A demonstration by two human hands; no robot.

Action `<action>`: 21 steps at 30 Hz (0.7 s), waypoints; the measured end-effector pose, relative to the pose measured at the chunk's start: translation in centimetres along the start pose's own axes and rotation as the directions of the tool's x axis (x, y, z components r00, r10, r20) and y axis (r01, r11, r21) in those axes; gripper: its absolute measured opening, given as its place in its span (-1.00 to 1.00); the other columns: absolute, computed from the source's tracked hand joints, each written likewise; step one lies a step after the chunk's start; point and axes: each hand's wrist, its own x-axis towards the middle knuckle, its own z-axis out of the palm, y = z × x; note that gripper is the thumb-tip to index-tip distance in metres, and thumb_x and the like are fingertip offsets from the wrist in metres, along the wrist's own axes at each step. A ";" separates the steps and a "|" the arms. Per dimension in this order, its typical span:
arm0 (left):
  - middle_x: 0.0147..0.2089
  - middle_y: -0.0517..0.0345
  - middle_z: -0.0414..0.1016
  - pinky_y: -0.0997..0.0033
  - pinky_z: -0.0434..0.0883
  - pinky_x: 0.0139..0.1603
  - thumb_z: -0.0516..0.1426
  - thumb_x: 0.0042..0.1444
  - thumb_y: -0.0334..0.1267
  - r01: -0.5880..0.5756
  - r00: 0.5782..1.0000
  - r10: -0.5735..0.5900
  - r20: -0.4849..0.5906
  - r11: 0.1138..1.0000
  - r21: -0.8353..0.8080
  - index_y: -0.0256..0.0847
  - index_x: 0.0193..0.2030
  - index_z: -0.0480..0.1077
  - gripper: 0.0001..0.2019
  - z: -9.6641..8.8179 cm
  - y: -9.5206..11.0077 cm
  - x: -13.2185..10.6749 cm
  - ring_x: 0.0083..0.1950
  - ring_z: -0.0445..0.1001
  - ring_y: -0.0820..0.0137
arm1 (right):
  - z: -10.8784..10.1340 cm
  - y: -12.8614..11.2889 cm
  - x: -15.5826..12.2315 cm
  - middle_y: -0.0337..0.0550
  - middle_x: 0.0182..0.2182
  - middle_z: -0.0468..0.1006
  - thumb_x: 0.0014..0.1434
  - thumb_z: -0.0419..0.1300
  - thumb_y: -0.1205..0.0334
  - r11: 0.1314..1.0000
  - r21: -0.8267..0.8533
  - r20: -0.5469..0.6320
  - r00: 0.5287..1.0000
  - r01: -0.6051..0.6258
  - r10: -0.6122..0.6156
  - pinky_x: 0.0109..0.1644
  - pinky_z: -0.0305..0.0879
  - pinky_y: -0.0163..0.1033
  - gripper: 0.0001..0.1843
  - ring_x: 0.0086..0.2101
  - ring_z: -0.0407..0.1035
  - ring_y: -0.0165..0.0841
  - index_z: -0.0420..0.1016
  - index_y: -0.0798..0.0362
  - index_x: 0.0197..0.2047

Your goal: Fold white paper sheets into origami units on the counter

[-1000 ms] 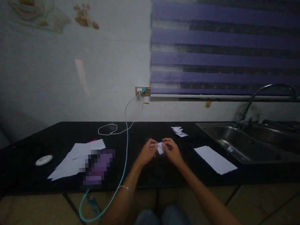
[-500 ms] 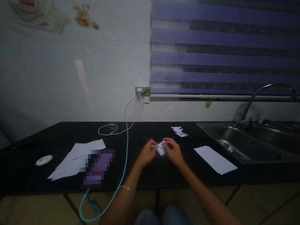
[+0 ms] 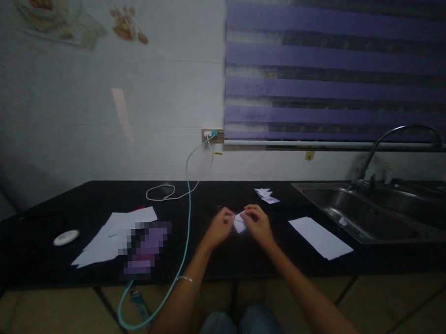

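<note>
Between my two hands, just above the black counter, is a small folded piece of white paper (image 3: 240, 224). My left hand (image 3: 222, 224) pinches its left edge with thumb and fingers. At the opposite edge, the fingers of my right hand (image 3: 258, 223) are closed on the paper's upper right side. Part of the paper is hidden behind the fingertips. Beyond my right hand lies a little pile of folded white paper pieces (image 3: 266, 194). A stack of white paper strips (image 3: 320, 237) rests to the right.
On the left lie loose white sheets (image 3: 104, 241), a white round object (image 3: 66, 238) and a blurred-out purple item (image 3: 147, 251). A teal cable (image 3: 189, 208) runs from the wall socket (image 3: 213, 135) over the front edge. The steel sink (image 3: 331, 201) is at the right.
Both hands stay in nearly the same place. The folded paper between them has shifted slightly, its upper edge now looking a little different.
</note>
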 end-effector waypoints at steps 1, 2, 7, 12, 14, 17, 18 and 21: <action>-0.45 0.19 0.43 0.61 0.18 -0.58 0.08 0.13 -0.05 0.003 1.000 -0.003 0.003 1.000 0.006 -0.23 -0.25 0.26 -0.74 0.0 0.1 0.0 -0.56 0.31 0.53 | 0.0 0.0 0.0 -0.07 -0.23 0.43 0.06 0.23 0.21 1.000 -0.005 0.000 1.000 -0.001 0.001 -0.07 0.30 -0.16 -0.89 -0.16 0.36 -0.26 0.54 0.05 -0.43; -0.45 0.20 0.43 0.62 0.17 -0.59 0.07 0.13 -0.07 0.004 1.000 -0.004 0.005 1.000 0.012 -0.23 -0.24 0.26 -0.75 0.0 0.1 -0.1 -0.57 0.30 0.53 | 0.0 -0.1 0.0 -0.07 -0.23 0.43 0.06 0.23 0.21 1.000 -0.010 0.000 1.000 -0.004 0.004 -0.07 0.30 -0.16 -0.89 -0.15 0.36 -0.26 0.54 0.05 -0.43; -0.49 0.27 0.40 0.64 0.14 -0.60 0.08 0.12 -0.15 -0.006 1.000 0.007 0.010 1.000 -0.017 -0.20 -0.15 0.24 -0.78 -0.1 0.1 -0.1 -0.58 0.28 0.55 | 0.0 -0.2 0.0 -0.06 -0.23 0.43 0.04 0.24 0.22 1.000 -0.013 -0.013 1.000 -0.012 0.012 -0.07 0.30 -0.14 -0.89 -0.16 0.36 -0.25 0.53 0.04 -0.46; -0.48 0.25 0.42 0.64 0.13 -0.58 0.12 0.08 -0.15 -0.004 1.000 0.004 0.005 0.999 -0.040 -0.20 -0.14 0.22 -0.74 0.0 0.1 -0.1 -0.58 0.28 0.56 | 0.0 -0.4 0.0 -0.07 -0.23 0.43 0.02 0.24 0.21 0.999 -0.023 -0.027 0.999 -0.030 0.030 -0.07 0.30 -0.14 -0.89 -0.15 0.36 -0.24 0.53 0.04 -0.47; -0.49 0.27 0.41 0.64 0.12 -0.58 0.12 0.08 -0.14 -0.002 1.000 0.003 0.012 0.999 -0.048 -0.20 -0.14 0.23 -0.73 0.0 0.1 -0.2 -0.58 0.27 0.56 | 0.0 -0.5 0.0 -0.07 -0.24 0.43 0.01 0.25 0.22 0.999 -0.020 -0.029 0.999 -0.037 0.037 -0.06 0.30 -0.13 -0.91 -0.15 0.35 -0.23 0.53 0.03 -0.46; -0.51 0.29 0.38 0.65 0.11 -0.58 0.13 0.07 -0.15 0.002 1.000 0.000 0.027 0.998 -0.064 -0.20 -0.14 0.22 -0.73 0.0 0.2 -0.2 -0.58 0.27 0.55 | 0.0 -0.7 0.0 -0.08 -0.24 0.43 0.00 0.25 0.23 0.999 -0.017 -0.025 0.999 -0.035 0.034 -0.05 0.30 -0.13 -0.93 -0.15 0.36 -0.23 0.53 0.03 -0.45; -0.52 0.30 0.38 0.65 0.11 -0.58 0.13 0.07 -0.16 0.001 1.000 0.001 0.027 0.998 -0.065 -0.20 -0.14 0.22 -0.73 -0.1 0.2 -0.2 -0.57 0.27 0.55 | 0.0 -0.7 0.0 -0.08 -0.24 0.43 0.00 0.25 0.23 0.999 -0.017 -0.024 0.999 -0.033 0.032 -0.05 0.29 -0.13 -0.93 -0.15 0.36 -0.23 0.53 0.03 -0.45; -0.54 0.32 0.35 0.65 0.10 -0.59 0.13 0.06 -0.17 -0.008 1.000 0.009 0.023 0.998 -0.062 -0.20 -0.16 0.22 -0.75 -0.1 0.1 -0.2 -0.59 0.25 0.57 | 0.0 -0.7 0.0 -0.08 -0.24 0.43 0.00 0.25 0.23 0.999 -0.022 -0.021 1.000 -0.023 0.023 -0.05 0.29 -0.12 -0.92 -0.15 0.36 -0.23 0.53 0.04 -0.46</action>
